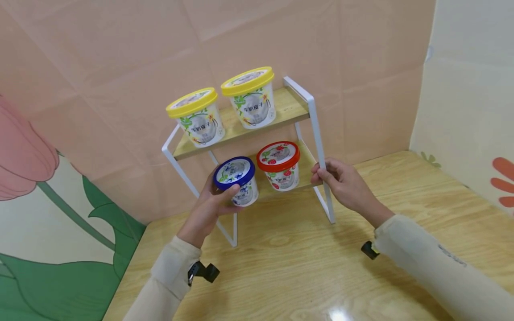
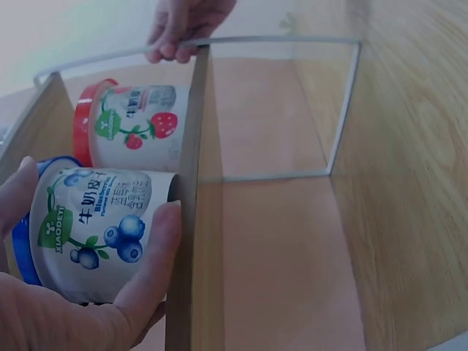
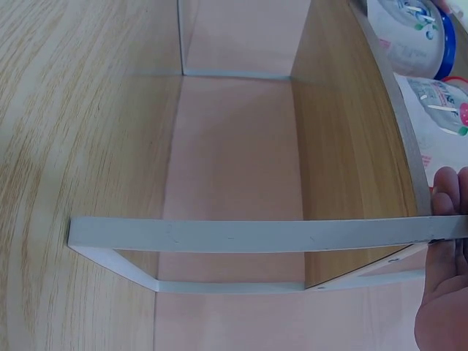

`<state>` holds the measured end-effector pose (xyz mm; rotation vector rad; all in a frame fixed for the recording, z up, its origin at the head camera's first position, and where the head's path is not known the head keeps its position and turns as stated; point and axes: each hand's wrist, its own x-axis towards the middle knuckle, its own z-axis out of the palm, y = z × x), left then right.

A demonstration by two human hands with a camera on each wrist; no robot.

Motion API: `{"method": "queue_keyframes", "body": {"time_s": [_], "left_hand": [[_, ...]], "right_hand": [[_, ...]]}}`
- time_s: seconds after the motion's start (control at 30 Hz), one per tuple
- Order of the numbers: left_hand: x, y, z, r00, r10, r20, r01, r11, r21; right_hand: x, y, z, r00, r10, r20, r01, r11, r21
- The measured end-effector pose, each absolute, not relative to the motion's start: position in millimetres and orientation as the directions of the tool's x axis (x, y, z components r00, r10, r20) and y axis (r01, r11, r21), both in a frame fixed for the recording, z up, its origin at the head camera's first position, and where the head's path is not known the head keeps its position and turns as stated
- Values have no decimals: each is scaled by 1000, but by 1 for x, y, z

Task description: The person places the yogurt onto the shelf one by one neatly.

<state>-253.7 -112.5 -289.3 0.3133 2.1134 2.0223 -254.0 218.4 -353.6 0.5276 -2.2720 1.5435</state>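
Note:
My left hand grips a white yogurt cup with a blue lid and blueberry print, at the left front of the lower shelf. In the left wrist view, thumb and fingers wrap the blueberry cup, whose base is close to the shelf board's edge; I cannot tell whether it rests there. Beside it on the lower shelf stands a red-lidded strawberry cup. My right hand holds the white metal frame at the rack's right side, fingers curled round the upright. In the right wrist view that hand is partly cut off.
Two yellow-lidded cups, a left one and a right one, stand on the upper wooden shelf. The two-tier rack is on a wood-grain table, near a pink backdrop. A pale wall rises at the right.

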Motion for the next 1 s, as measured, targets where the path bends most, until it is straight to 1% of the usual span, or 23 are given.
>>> {"method": "queue_keyframes", "body": {"time_s": [0.33, 1.0], "left_hand": [[-260, -109, -291, -966, 260, 12, 9, -14, 1000], [-263, -108, -291, -969, 249, -2, -8, -24, 1000]], "right_hand": [[-252, 218, -351, -870, -121, 479, -491, 310, -814], [-253, 218, -351, -868, -117, 482, -492, 323, -808]]}}
